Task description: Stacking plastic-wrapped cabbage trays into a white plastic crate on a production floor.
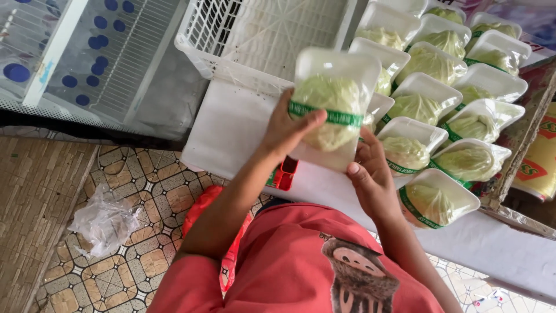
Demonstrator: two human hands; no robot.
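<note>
I hold a white foam tray of wrapped green cabbage point(333, 104) with a green band across it, raised above the white table point(231, 130). My left hand point(286, 128) grips its left edge, thumb lying on the green band. My right hand point(370, 177) supports the tray's lower right corner from beneath. Both arms reach up from my red shirt at the bottom of the view.
Several similar wrapped cabbage trays point(431, 116) lie in rows on the table at right. A white plastic crate point(255, 35) stands at the back. A red tape dispenser point(285, 173) sits under my left wrist. A crumpled clear plastic bag point(104, 220) lies on the patterned floor.
</note>
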